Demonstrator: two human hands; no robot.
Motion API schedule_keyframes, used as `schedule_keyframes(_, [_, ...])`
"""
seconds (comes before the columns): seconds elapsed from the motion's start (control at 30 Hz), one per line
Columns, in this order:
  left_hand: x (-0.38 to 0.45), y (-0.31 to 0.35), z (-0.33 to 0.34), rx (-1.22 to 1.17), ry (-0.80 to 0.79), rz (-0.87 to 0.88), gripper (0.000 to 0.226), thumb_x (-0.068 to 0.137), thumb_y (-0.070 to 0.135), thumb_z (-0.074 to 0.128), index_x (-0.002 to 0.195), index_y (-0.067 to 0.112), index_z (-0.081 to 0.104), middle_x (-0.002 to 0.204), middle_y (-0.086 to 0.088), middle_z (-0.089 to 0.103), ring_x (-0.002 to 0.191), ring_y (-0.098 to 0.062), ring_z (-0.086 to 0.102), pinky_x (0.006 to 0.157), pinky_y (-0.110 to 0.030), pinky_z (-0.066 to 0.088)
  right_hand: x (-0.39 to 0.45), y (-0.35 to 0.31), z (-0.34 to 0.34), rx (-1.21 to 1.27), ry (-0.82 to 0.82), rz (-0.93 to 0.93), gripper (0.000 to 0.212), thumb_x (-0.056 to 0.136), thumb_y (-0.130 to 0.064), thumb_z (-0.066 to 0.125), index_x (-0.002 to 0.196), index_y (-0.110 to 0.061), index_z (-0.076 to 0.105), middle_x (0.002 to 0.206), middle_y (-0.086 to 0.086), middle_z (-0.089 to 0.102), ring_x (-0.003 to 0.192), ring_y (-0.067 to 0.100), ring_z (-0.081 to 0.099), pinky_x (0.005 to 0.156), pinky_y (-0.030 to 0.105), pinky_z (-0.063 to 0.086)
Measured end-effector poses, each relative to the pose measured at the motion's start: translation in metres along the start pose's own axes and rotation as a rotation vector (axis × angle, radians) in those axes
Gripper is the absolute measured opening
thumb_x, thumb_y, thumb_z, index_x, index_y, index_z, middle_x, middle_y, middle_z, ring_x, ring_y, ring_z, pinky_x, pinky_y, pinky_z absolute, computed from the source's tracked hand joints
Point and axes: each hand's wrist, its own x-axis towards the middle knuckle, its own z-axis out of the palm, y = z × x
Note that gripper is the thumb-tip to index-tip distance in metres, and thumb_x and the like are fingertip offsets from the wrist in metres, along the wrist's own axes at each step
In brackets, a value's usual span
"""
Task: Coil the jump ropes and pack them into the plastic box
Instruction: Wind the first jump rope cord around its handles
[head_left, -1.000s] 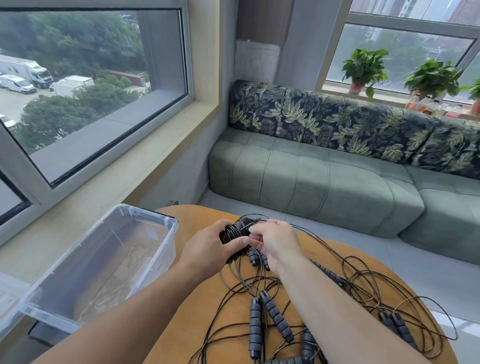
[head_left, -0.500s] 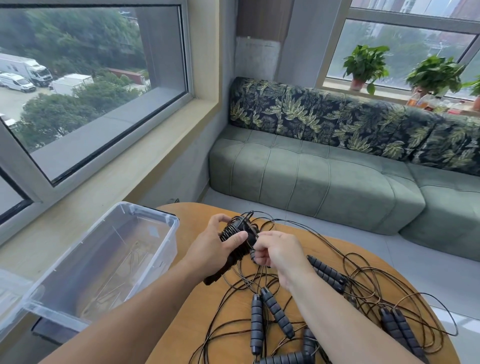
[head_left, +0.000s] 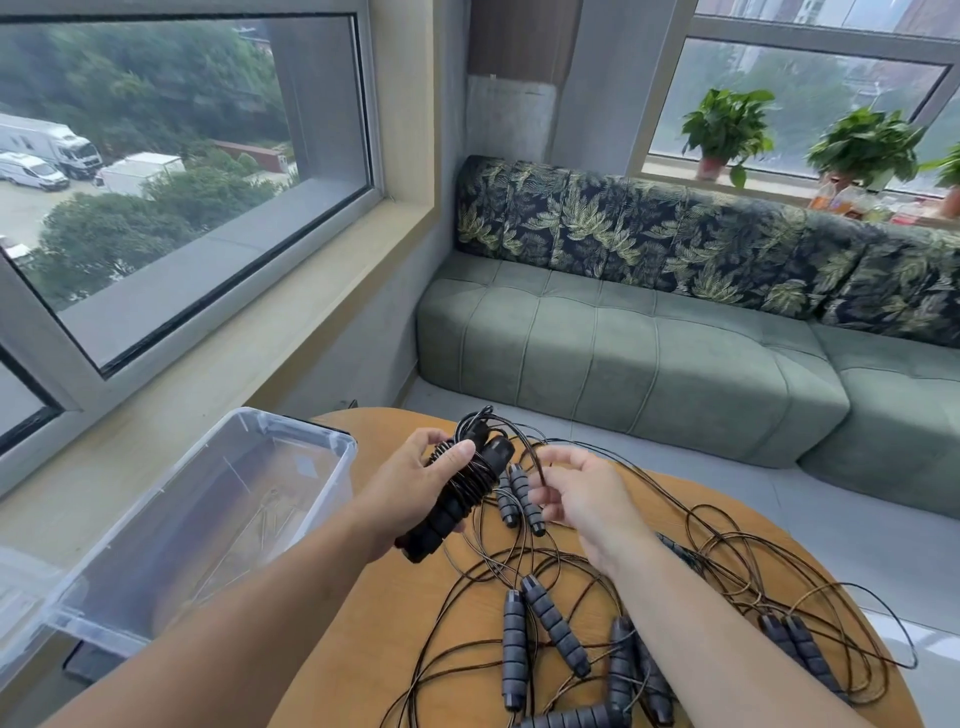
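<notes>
Here the left hand (head_left: 415, 493) grips a coiled jump rope (head_left: 457, 493): two black handles held together with thin cord wound round them, the thumb lying across the windings and the fingers curled round the far side. The bundle tilts, its lower end pointing toward the person and its upper end away, raised above the round wooden table (head_left: 374, 639). Just to its right, the right hand (head_left: 587, 499) pinches a loose strand of cord (head_left: 537, 467) between thumb and forefinger, the other fingers loosely bent; the strand arches up to the top of the bundle. Below and between the hands lies a pair of grey ribbed handles (head_left: 517, 501) on the tabletop. Nearer the person, more grey handles (head_left: 550, 629) lie amid a loose tangle of dark cords (head_left: 727, 561) spreading over the right half of the table, with another pair of handles (head_left: 800, 649) near its right edge. Left of the left hand, touching the table's edge, stands the clear plastic box (head_left: 332, 467), open at the top, with no rope in it. Beyond the table runs a green sofa (head_left: 623, 364) with leaf-patterned cushions (head_left: 649, 234), and potted plants (head_left: 727, 130) stand on the sill behind.
</notes>
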Motion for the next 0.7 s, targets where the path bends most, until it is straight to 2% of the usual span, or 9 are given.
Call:
schedule_keyframes(0.13, [0.000,0.002,0.001,-0.005,-0.017,0.003,0.027,0.097,0.044,0.055,0.115,0.025,0.047,0.090,-0.018,0.074,0.075,-0.037,0.074,0.068,-0.046,0.062,0.000,-0.008,-0.001,0.014,-0.070,0.012,0.033,0.095,0.004,0.048,0.118,-0.017,0.059,0.088,0.011,0.067,0.067,0.015,0.058,0.058,0.025,0.049])
schedule_keyframes(0.2, [0.000,0.002,0.002,0.004,-0.016,0.006,0.025,0.098,0.042,0.055,0.115,0.026,0.047,0.089,-0.017,0.074,0.073,-0.036,0.074,0.065,-0.042,0.062,-0.002,-0.012,0.002,0.000,-0.119,0.008,0.035,0.094,0.005,0.048,0.121,-0.015,0.060,0.089,0.010,0.067,0.065,0.013,0.056,0.054,0.024,0.046])
schedule_keyframes(0.33, [0.000,0.002,0.004,0.011,-0.002,0.015,0.023,0.099,0.040,0.053,0.116,0.025,0.046,0.088,-0.017,0.074,0.071,-0.034,0.074,0.064,-0.041,0.062,-0.007,-0.019,0.006,-0.106,-0.103,-0.065,0.034,0.095,0.002,0.045,0.110,-0.025,0.060,0.090,0.010,0.064,0.060,0.010,0.050,0.050,0.020,0.040])
schedule_keyframes(0.43, [0.000,0.002,0.005,0.012,0.007,0.029,0.023,0.101,0.039,0.051,0.118,0.025,0.046,0.086,-0.017,0.074,0.071,-0.033,0.074,0.063,-0.039,0.062,-0.009,-0.019,0.010,-0.132,-0.101,-0.065,0.034,0.091,0.008,0.045,0.105,-0.019,0.062,0.092,0.010,0.064,0.049,0.008,0.043,0.041,0.018,0.034])
schedule_keyframes(0.53, [0.001,-0.001,0.008,0.025,-0.001,0.044,0.025,0.101,0.040,0.050,0.120,0.025,0.045,0.085,-0.015,0.074,0.069,-0.031,0.073,0.062,-0.039,0.060,-0.009,-0.021,0.013,-0.046,-0.080,-0.017,0.033,0.089,0.011,0.040,0.102,-0.010,0.061,0.087,0.011,0.060,0.046,0.009,0.042,0.038,0.020,0.031])
schedule_keyframes(0.6, [0.004,-0.003,0.009,0.032,0.002,0.040,0.025,0.100,0.041,0.050,0.120,0.026,0.045,0.086,-0.016,0.073,0.069,-0.032,0.073,0.063,-0.041,0.061,-0.007,-0.022,0.014,0.034,-0.080,-0.021,0.020,0.092,0.000,0.044,0.095,-0.002,0.063,0.080,0.012,0.057,0.049,0.011,0.043,0.042,0.024,0.032])
schedule_keyframes(0.7, [0.007,-0.005,0.008,0.050,0.011,0.045,0.027,0.099,0.041,0.052,0.121,0.027,0.045,0.088,-0.018,0.072,0.069,-0.035,0.073,0.066,-0.047,0.061,-0.007,-0.023,0.012,-0.036,-0.083,-0.077,0.032,0.097,-0.035,0.057,0.084,-0.008,0.069,0.069,0.006,0.059,0.054,0.013,0.048,0.050,0.027,0.040])
